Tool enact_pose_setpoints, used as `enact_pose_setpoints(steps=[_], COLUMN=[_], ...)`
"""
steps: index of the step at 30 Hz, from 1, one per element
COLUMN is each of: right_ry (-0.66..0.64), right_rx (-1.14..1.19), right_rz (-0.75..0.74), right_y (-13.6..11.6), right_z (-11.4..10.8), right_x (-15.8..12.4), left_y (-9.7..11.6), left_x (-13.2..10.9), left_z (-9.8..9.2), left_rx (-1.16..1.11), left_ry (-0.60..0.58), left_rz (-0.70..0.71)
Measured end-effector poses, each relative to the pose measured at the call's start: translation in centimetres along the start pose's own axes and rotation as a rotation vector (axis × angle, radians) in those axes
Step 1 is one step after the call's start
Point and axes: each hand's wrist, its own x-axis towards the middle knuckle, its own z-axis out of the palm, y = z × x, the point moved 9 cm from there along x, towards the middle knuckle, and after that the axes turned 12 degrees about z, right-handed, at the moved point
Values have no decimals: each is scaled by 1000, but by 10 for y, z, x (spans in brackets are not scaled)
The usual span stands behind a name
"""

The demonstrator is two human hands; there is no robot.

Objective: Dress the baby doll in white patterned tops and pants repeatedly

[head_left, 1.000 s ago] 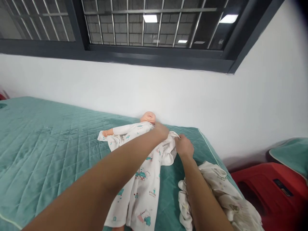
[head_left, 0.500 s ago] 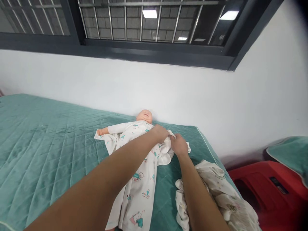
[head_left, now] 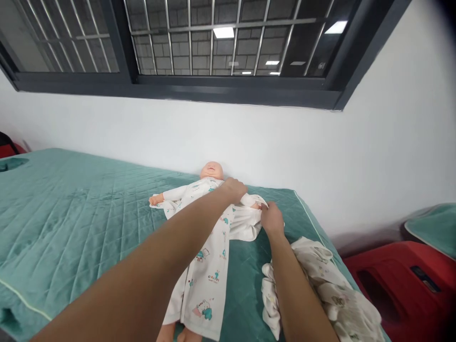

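A baby doll point(head_left: 212, 170) lies on its back in a white printed baby gown point(head_left: 210, 285), its head toward the wall and its feet toward me. My left hand point(head_left: 235, 190) is closed at the doll's upper arm on the right side, gripping the sleeve there. With fingers pinched, my right hand point(head_left: 273, 219) holds the edge of the white sleeve point(head_left: 245, 223) drawn out to the right. Part of the doll's hand point(head_left: 256, 205) shows at the sleeve opening between my hands. The doll's other hand point(head_left: 156, 199) pokes out on the left.
A crumpled pile of white printed clothes point(head_left: 342, 304) lies beside my right forearm on the green quilted bed cover point(head_left: 89, 213). Red plastic stools point(head_left: 409, 285) stand past the bed's right edge. Behind are a white wall point(head_left: 270, 142) and a barred window point(head_left: 199, 52).
My right hand has moved slightly right and down, stretching the sleeve edge away. The doll's hand now shows at the opening, and the bunched cloth hangs flatter. The view has tilted up slightly.
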Motion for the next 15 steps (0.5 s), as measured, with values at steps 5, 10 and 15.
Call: enact_pose_setpoints(steps=[5,10,15], right_ry=[28,54,24], right_rx=[115,286,546], right_rz=[40,46,10], right_y=[7,15,18], right_z=[-4,-5,4], right_x=[6,15,24], left_y=[-11,-16,-18], left_x=[-10,-22,-23], left_z=[-8,-17,-15], left_rx=[30,33,21], left_ry=[13,8,9], left_rz=[-19,-59,-70])
